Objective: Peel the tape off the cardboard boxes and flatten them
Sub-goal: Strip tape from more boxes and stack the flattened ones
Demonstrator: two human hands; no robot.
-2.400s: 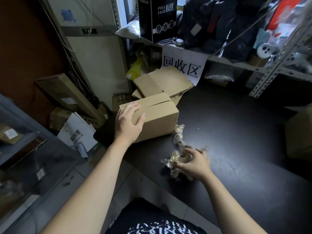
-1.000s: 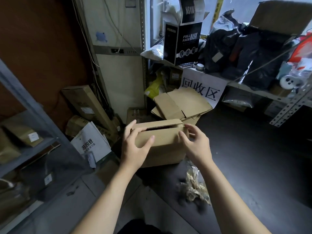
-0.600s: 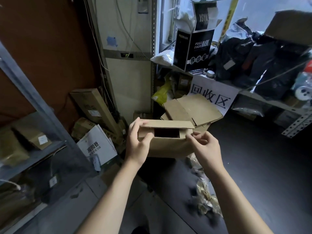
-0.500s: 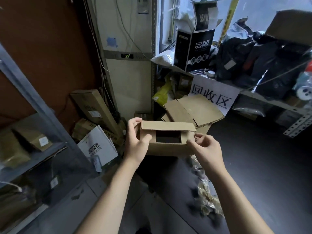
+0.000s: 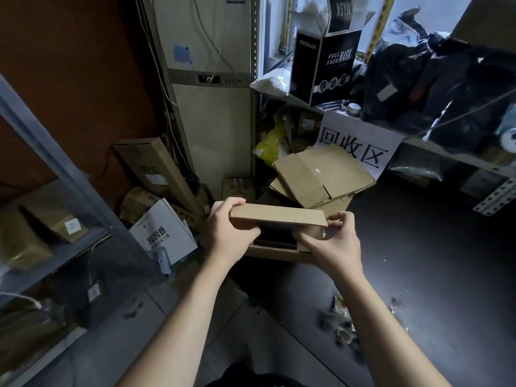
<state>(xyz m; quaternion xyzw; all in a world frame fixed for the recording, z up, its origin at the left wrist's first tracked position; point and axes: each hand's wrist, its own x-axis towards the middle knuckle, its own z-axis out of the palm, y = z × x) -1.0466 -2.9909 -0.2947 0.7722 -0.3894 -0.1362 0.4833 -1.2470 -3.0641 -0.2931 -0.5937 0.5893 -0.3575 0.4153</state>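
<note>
Over the near-left edge of the dark table (image 5: 432,275): holding the cardboard box (image 5: 279,216) up, apparently lifted off the surface, dead between both hands. Long axis left-right across the body, so equally near to each hand; no reach needed. Gripping the left end with the left hand (image 5: 231,236), fingers curled over the top flap, thumb on the front. Pinching the right end flap with the right hand (image 5: 332,244), fingers curled round the corner.

Open on the side facing the camera, dark inside, fluted edge showing along the bottom flap. Plain brown corrugated, matte, thin-walled, long and shallow; likely light and easy to shear. Small shiny scrap by the right thumb, maybe tape, can't tell. Can't see the far side.

Judging next: open the other flaps, then push opposite long edges past each other to collapse flat. Risk of tearing a flap on any stuck tape.

Just behind, flattened boxes (image 5: 321,177) stacked under the paper sign (image 5: 357,143). Near the right forearm, crumpled glossy tape wads (image 5: 340,322) on the table.
</note>
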